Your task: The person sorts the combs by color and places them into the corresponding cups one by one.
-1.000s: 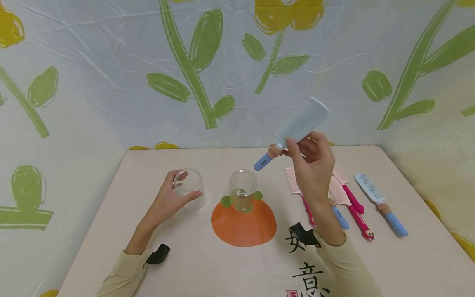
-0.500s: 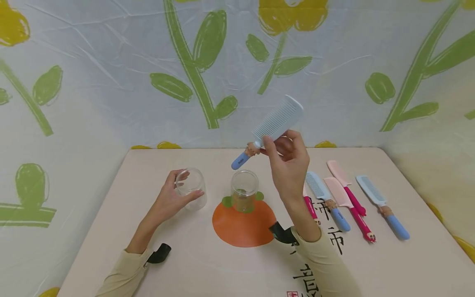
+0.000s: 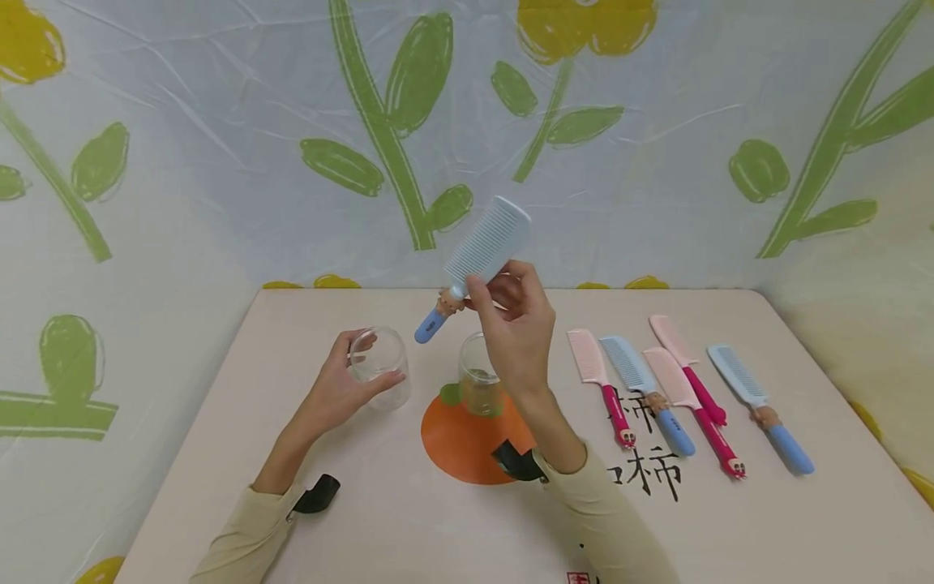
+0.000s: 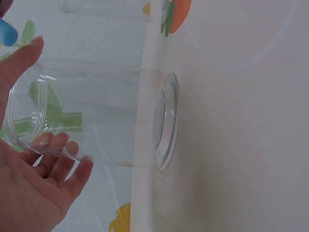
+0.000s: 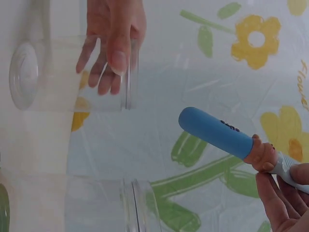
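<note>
A light-blue comb with a darker blue handle and a small brown figure at its neck is pinched in my right hand. It is tilted in the air, handle end low and to the left. My left hand curves its thumb and fingers around the upper part of a clear jar standing on the table. In the right wrist view the comb's blue handle points toward that jar's open mouth. A second clear jar stands by the orange print, partly hidden behind my right hand.
Several combs lie on the right of the table: pink ones with magenta handles, such as the nearest pink comb, and blue ones, such as the far-right blue comb. A flower-printed cloth hangs behind the table.
My right hand has carried the light-blue comb leftward, from above the other combs to above the jars. The comb has tipped somewhat steeper. My left hand stays around its jar.
</note>
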A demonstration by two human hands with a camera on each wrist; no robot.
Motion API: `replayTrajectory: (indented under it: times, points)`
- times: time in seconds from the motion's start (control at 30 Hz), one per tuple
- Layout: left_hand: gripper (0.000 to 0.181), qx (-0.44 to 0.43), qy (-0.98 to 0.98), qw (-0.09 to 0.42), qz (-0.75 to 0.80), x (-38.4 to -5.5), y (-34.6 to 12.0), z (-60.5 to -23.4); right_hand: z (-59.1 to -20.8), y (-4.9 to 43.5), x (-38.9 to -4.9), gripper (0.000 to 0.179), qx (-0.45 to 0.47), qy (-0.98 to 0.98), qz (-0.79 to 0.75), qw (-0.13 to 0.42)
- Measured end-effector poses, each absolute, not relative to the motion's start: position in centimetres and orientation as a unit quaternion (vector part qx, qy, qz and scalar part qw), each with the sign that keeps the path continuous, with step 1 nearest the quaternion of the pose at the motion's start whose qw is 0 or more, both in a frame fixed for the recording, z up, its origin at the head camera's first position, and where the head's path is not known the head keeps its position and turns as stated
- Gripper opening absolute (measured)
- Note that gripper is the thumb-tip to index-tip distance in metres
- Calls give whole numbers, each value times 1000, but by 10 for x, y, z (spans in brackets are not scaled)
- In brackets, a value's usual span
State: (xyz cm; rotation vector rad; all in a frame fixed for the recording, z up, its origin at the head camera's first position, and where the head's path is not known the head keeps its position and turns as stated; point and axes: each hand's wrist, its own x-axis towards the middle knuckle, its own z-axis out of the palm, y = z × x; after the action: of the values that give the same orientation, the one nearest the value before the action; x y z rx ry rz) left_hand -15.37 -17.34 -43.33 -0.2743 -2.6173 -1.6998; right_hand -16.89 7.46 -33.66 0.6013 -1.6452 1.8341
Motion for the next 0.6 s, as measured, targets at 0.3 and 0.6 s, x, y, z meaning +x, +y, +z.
replayTrajectory:
  times: [0.3,0.6]
  points:
    - [81,-91,-832,6,-547,-155,-173,-434,-343,53,-168,26,228,-622,700,269]
    - [85,-93,-830,6,-550,-155,-173,-435,-351,36,-170,28,218,-640,695,244]
